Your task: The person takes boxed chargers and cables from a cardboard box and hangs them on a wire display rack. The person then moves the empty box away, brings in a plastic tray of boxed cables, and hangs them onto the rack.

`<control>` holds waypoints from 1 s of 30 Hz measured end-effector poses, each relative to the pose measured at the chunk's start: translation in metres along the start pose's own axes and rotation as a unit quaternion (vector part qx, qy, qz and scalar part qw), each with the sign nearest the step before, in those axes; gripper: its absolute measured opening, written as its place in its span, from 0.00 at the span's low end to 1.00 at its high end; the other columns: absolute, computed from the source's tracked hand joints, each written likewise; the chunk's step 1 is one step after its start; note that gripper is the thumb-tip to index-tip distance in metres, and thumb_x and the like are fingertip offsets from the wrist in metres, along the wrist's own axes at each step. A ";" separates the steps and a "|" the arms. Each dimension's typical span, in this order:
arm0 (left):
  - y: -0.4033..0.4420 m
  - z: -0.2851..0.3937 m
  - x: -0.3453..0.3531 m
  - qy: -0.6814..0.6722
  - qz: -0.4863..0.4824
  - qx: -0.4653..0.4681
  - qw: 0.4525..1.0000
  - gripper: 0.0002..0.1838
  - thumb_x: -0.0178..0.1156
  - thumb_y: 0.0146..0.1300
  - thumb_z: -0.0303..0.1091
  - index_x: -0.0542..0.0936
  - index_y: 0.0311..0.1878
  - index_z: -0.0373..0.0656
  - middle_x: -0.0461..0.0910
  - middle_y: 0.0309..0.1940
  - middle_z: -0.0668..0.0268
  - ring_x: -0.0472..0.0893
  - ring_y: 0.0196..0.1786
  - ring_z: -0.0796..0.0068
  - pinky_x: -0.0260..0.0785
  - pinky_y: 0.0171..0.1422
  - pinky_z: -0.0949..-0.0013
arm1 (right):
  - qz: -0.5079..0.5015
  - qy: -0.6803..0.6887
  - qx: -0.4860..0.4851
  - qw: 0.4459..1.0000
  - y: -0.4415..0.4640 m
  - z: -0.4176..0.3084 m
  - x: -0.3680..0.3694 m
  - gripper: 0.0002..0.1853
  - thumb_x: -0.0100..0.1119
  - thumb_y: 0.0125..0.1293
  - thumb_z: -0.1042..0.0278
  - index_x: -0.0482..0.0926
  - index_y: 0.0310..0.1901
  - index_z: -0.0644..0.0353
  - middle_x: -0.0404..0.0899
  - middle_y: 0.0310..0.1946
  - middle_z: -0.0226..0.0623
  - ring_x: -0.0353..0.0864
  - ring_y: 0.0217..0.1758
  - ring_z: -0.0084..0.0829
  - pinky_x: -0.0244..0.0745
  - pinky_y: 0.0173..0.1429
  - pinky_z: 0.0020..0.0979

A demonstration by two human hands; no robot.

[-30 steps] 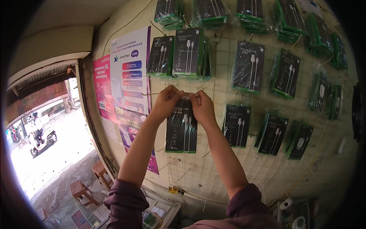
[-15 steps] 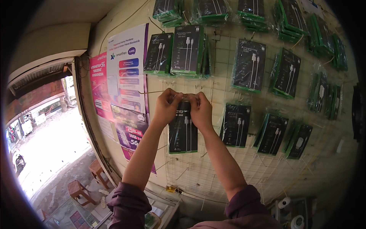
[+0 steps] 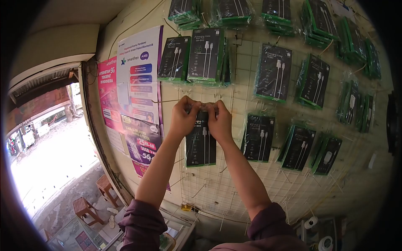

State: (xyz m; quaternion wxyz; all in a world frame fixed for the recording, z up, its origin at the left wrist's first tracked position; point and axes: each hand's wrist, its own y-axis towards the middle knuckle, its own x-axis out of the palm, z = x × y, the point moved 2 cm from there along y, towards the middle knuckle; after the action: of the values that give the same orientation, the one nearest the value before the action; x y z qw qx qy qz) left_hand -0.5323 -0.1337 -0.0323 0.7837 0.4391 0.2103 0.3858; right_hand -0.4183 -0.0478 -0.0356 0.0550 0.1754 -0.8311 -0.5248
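Note:
A black cable package with a green bottom edge (image 3: 201, 146) hangs upright in front of the wire grid. My left hand (image 3: 185, 116) pinches the top of its clear wrapper from the left, and my right hand (image 3: 220, 119) pinches it from the right. Both sets of fingertips nearly meet above the package. Just above my hands hang two more cable packages, one in front (image 3: 205, 56) and one to its left (image 3: 174, 58). A bare hook (image 3: 165, 101) sticks out left of my left hand.
More packages hang at the right, such as one beside my right forearm (image 3: 258, 138) and one higher up (image 3: 273, 73). Posters (image 3: 138, 75) cover the wall at the left. A doorway opens onto a bright street; brown stools (image 3: 87, 209) stand below. White rolls (image 3: 325, 243) sit at the lower right.
The view has turned slightly, shifting the posters left. The scooter in the street has left the view. Both hands still pinch the wrapper in nearly the same place.

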 end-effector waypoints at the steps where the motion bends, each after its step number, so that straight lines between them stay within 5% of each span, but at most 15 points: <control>1: 0.000 0.001 0.001 0.019 0.007 0.013 1.000 0.10 0.64 0.66 0.33 0.78 0.35 0.36 0.81 0.25 0.63 0.77 0.31 0.80 0.69 0.37 0.71 | -0.001 -0.003 -0.004 1.000 0.001 -0.001 0.000 0.10 0.55 0.74 0.66 0.72 0.38 0.65 0.84 0.34 0.49 0.86 0.37 0.45 0.77 0.41 0.38; 5: -0.001 0.015 -0.005 0.009 -0.028 -0.006 1.000 0.10 0.62 0.69 0.34 0.77 0.37 0.37 0.82 0.29 0.63 0.77 0.34 0.81 0.70 0.40 0.71 | -0.030 -0.010 0.048 0.998 0.000 -0.008 -0.008 0.12 0.54 0.75 0.63 0.73 0.39 0.66 0.85 0.36 0.48 0.86 0.38 0.42 0.77 0.42 0.37; 11: -0.003 0.017 -0.014 -0.166 -0.102 -0.069 0.978 0.10 0.60 0.72 0.36 0.77 0.40 0.38 0.80 0.30 0.68 0.75 0.34 0.84 0.68 0.40 0.75 | 0.009 0.092 -0.046 0.995 -0.002 -0.018 -0.007 0.17 0.52 0.76 0.57 0.74 0.40 0.66 0.85 0.38 0.48 0.85 0.36 0.37 0.75 0.41 0.35; 16: 0.001 0.011 -0.008 -0.089 -0.090 -0.059 0.990 0.10 0.61 0.71 0.35 0.77 0.40 0.37 0.79 0.29 0.68 0.74 0.34 0.85 0.68 0.39 0.76 | -0.034 -0.032 0.059 0.997 0.001 -0.017 -0.016 0.16 0.52 0.76 0.58 0.73 0.39 0.66 0.84 0.37 0.47 0.80 0.30 0.35 0.73 0.37 0.34; 25: -0.003 0.005 -0.011 -0.049 -0.059 -0.012 0.997 0.09 0.62 0.69 0.32 0.75 0.39 0.37 0.81 0.31 0.66 0.76 0.35 0.83 0.69 0.41 0.75 | 0.014 0.073 -0.054 0.996 -0.010 -0.004 -0.001 0.08 0.54 0.74 0.68 0.74 0.42 0.65 0.86 0.41 0.46 0.87 0.43 0.39 0.77 0.44 0.33; 30: -0.006 0.002 -0.004 -0.040 -0.065 0.004 0.997 0.09 0.62 0.69 0.32 0.75 0.38 0.37 0.83 0.33 0.64 0.78 0.37 0.82 0.70 0.42 0.74 | -0.003 0.061 -0.016 0.998 -0.012 -0.002 -0.009 0.09 0.56 0.74 0.67 0.75 0.43 0.66 0.86 0.40 0.46 0.87 0.42 0.40 0.77 0.44 0.34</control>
State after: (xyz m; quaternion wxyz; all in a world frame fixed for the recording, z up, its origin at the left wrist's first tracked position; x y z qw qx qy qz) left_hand -0.5305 -0.1404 -0.0364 0.8133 0.4424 0.2086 0.3151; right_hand -0.4068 -0.0509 -0.0448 0.1066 0.2084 -0.8173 -0.5265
